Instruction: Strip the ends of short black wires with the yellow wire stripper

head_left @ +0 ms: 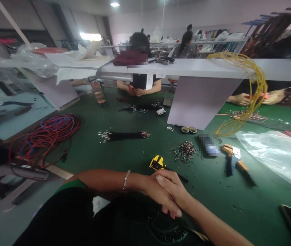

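Note:
My left hand (160, 194), with a silver bracelet on its wrist, is clasped with my right hand (174, 186) at the near edge of the green table. The fingers of each wrap round the other hand, and no tool shows in them. Just beyond them lies a yellow and black tool (157, 163), its black handle reaching right behind my right hand. A pile of small metal-tipped pieces (186, 149) sits past it. Farther left lies a bundle of black wires (125, 136) with stripped or tipped ends.
Coiled red and blue cables (48, 136) lie left. At right are orange-handled pliers (233, 158), a clear plastic bag (278, 157), tape rolls (188, 130) and hanging yellow wires (256, 82). A white shelf (196, 66) crosses beyond. People sit opposite, their hands holding red-handled tools.

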